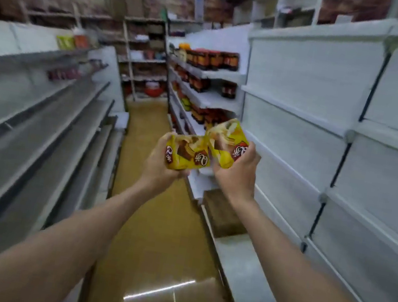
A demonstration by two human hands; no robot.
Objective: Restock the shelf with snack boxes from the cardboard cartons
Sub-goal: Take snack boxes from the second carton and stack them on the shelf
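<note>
Carrying stock: left hand (pixel 160 168) gripping one snack box (pixel 186 155), right hand (pixel 234 175) another box (pixel 228 144); next, setting onto shelf (pixel 291 113) beside right grip.

Your arms reach forward, nearly straight. Your left hand (pixel 161 164) and right hand (pixel 238 170) sit close together, fingers curled, each gripping something.

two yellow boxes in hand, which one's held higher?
The yellow box in the right hand: it sits higher and tilted, nearer the white shelves. The left hand's box is lower.
</note>
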